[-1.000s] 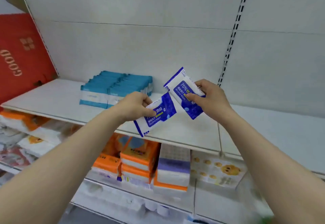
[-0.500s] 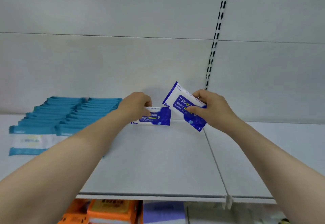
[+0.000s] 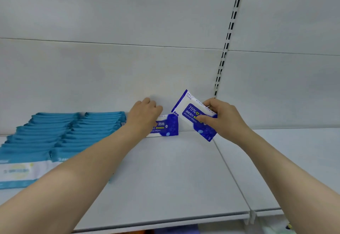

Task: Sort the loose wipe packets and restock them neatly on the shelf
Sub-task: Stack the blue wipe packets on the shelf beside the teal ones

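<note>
shelf (image 3: 165,178) of pale grey metal is seen from above, with two bare arms reaching toward its back wall. the left hand (image 3: 142,116) is laid over a blue alcohol wipe packet (image 3: 166,126), which stands on its long edge against the back wall; the fingers are curled over the packet's top, though how firmly it is gripped cannot be told. just to the right of it, a second blue packet (image 3: 191,113) is held tilted in the air, above the shelf, pinched between the thumb and curled fingers of the right hand (image 3: 220,118). to the left of the left hand, two neat rows of teal packets (image 3: 73,132) are lined up from the back wall toward the shelf's front edge. beyond the right hand, a slotted upright (image 3: 228,38) is fixed to the wall.

the step in hand is judged to be the placing of the first blue packet, so that a new row is begun beside the teal ones. for the next move, the packet would need to be left standing steadily, and the tilted one turned upright and set squarely in front of it.
</note>
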